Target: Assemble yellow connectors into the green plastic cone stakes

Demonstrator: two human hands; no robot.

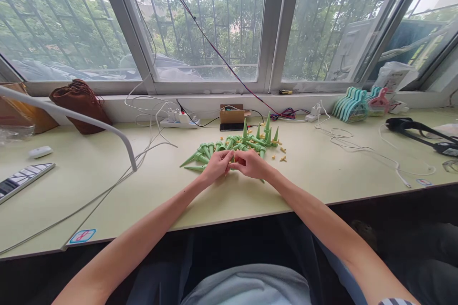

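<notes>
Left hand [217,166] and right hand [252,164] meet above the desk [304,162], fingertips bunched close, though what each grasps is too hidden to tell! Just beyond, green spikes [245,134] heap up, some upright, yellow pieces [283,158] scattered rightward.

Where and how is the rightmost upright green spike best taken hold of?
Probably low, on its wider body, coming from the right: the rightmost upright green spike stands point up and narrows toward its tip, so the top offers less to pinch, and other green spikes crowd its left.
</notes>
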